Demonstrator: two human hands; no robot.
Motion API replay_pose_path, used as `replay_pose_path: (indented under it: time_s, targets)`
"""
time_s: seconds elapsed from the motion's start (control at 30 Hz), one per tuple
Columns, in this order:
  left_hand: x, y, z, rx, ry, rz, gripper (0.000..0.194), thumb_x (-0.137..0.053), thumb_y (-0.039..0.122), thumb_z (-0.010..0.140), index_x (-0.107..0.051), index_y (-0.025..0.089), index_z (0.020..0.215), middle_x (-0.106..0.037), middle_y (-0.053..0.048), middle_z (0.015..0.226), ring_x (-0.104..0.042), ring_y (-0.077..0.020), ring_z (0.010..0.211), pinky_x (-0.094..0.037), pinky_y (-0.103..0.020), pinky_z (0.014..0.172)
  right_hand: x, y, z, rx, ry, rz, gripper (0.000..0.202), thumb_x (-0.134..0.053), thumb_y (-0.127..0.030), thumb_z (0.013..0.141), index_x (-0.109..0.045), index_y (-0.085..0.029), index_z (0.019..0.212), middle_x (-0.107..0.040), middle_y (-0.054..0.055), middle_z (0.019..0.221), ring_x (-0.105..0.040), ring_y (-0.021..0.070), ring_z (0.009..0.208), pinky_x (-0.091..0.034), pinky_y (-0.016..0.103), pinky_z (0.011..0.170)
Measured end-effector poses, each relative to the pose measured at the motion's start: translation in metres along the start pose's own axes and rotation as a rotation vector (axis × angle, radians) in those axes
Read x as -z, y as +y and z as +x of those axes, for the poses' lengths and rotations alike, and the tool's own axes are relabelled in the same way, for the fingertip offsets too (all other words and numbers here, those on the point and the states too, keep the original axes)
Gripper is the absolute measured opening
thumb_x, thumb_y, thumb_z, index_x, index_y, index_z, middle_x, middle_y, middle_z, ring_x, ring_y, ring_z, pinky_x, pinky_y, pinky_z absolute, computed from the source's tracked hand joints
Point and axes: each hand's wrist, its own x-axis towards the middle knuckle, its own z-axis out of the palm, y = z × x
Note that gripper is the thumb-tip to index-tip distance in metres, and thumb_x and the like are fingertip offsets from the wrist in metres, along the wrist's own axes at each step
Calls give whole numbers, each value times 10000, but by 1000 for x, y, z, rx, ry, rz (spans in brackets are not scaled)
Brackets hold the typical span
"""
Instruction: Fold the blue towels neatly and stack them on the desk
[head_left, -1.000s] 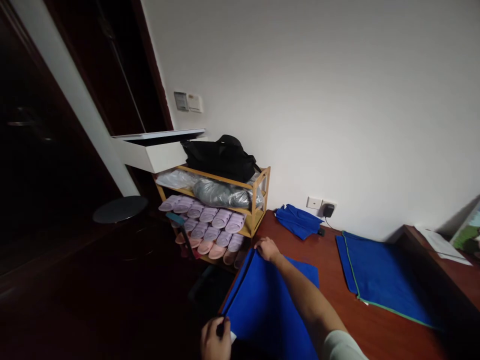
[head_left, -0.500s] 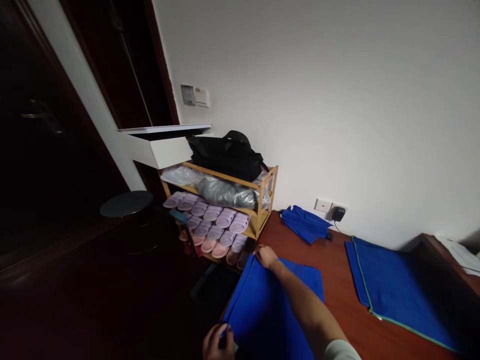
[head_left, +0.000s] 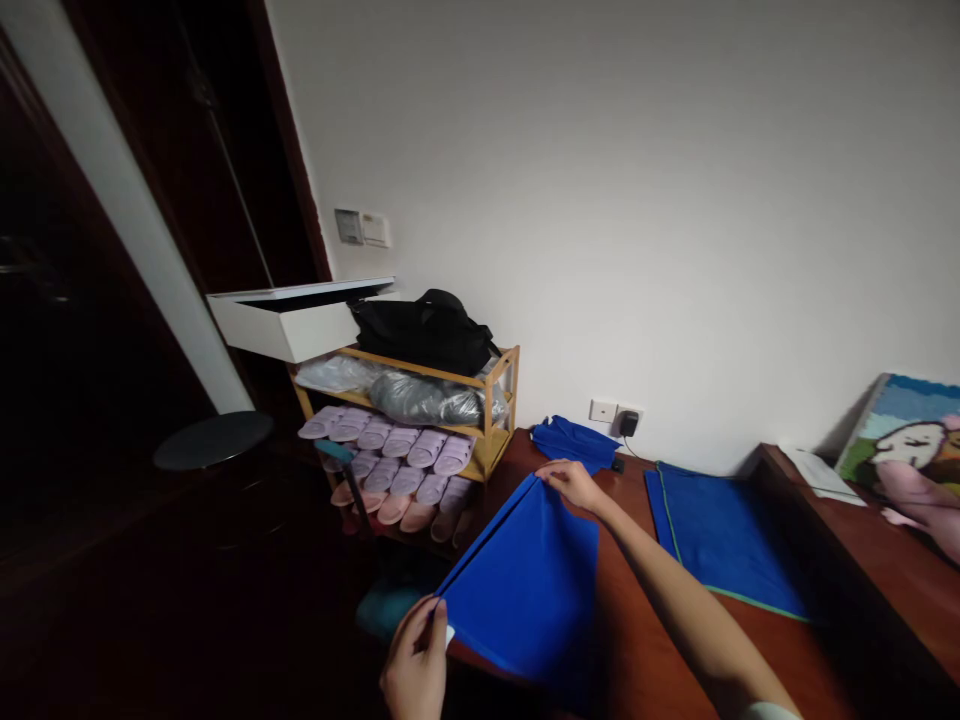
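A blue cloth [head_left: 525,590] is stretched between my two hands above the red-brown table [head_left: 645,640]. My left hand [head_left: 420,650] pinches its near corner, where a small white tag shows. At the far corner, my right hand [head_left: 571,483] grips the edge between thumb and fingers. The cloth's top edge looks folded double, and its lower part hangs toward the table. To the right lies a flat blue cloth [head_left: 720,540] with green edging. A crumpled blue cloth [head_left: 574,443] rests near the wall.
A wooden rack [head_left: 491,400] with slippers [head_left: 401,440], a black bag [head_left: 427,332] and a white box [head_left: 292,332] stands left of the table. A round stool [head_left: 214,440] is farther left. A plugged-in adapter [head_left: 628,424] sits on the wall. A colourful picture [head_left: 911,430] leans at right.
Both hands have raised the blue cloth, which lay flatter on the table before. The view has shifted right, bringing the picture and a pink toy into sight.
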Motion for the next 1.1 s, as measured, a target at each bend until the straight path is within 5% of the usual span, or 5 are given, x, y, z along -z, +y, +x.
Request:
replay_pose_path:
  time_s: [0.27,0.5,0.73,0.97,1.1]
  targets:
    - [22,132,24,-430,-83,-201,262,-654,495,875,-737,246,875,-765,-76,978,-719,-268,935,-581,-409,865,121,-80,-120,34,320,-44,300,-550,-473,1011,-759,-261,1051,-772,73,1084,-704,234,1036,-556,403,955]
    - [40,238,37,-654,-269,-321,174,-689,388,834,-705,240,744,-768,-50,912,-722,-237,914,-568,-379,880,186,-145,-194,-11,448,-121,299,-579,-496,993,-752,-259,1052,-775,63,1062,-722,232,1002,-576,382,930]
    - [35,269,30,-554,-470,-429,204,-706,418,783,-687,222,730,-775,-81,935,-731,-251,924,-586,-340,760,209,-175,-245,-71,424,-169,356,-614,-565,950,-751,-237,953,-780,50,932,-727,210,863,-583,305,782]
    - [41,282,28,-524,-755,-418,349,-764,543,746,-663,210,722,-781,-109,971,-735,-255,891,-601,-351,761,215,-205,-279,-152,365,-170,380,-583,-580,964,-721,-230,912,-752,32,863,-698,185,793,-559,277,732]
    - [39,284,27,-516,-807,-436,399,-788,586,717,-675,204,729,-786,-115,958,-742,-257,888,-614,-364,783,211,-211,-293,-158,379,-182,384,-579,-584,969,-716,-229,921,-741,34,862,-686,185,797,-555,276,732]
